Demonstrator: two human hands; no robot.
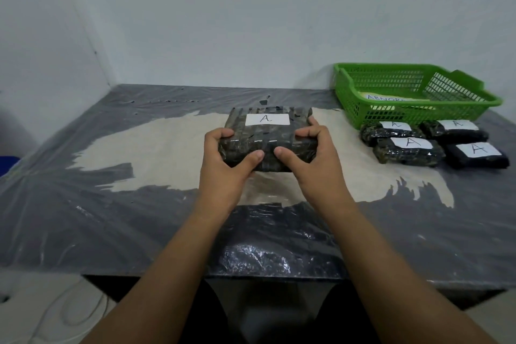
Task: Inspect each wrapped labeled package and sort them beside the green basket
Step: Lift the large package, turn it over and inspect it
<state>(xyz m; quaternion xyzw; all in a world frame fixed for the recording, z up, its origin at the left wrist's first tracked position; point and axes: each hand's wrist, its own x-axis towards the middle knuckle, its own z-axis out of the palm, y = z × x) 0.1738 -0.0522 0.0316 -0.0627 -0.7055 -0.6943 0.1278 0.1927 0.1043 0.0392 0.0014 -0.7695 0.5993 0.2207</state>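
Bearing everything, table [418, 246]: dark top running from 9 to 3 o'clock, near edge at 6 o'clock.
wall [251, 22]: plain and pale, behind the table from 10 to 2 o'clock.
plastic sheet [69, 190]: clear, crinkled, spread over the table top; pale patch [167, 153] showing under it across the middle.
basket [405, 116]: green, mesh-sided, at 2 o'clock on the far right of the table; paper [385, 98] inside, lettered "ABNOR", the rest hidden by the mesh.
wrapped bulk [279, 248]: dark, shiny, at 6 o'clock by the near edge, between the forearms; cannot tell whether a package or bunched sheet.
package [265, 137]: dark film-wrapped block at the centre, top tilted toward the camera, well apart from the basket at its 9 o'clock; cannot tell whether the underside touches the table.
left hand [223, 159]: gripping the package's left end, fingers curled over the top, thumb pressed to the near face.
right hand [315, 159]: gripping the right end the same way, thumb tip near the other thumb.
sorted packages [410, 153]: four, dark and wrapped, two rows of two at 3 o'clock, just in front of the basket's near wall.
labels [267, 119]: white slips hand-lettered "A", one on the held package, one on each of the four.
cable [69, 310]: white, looped on the floor at 7 o'clock.
blue thing [7, 163]: at 9 o'clock, cut off by the left edge; too little shown to identify.
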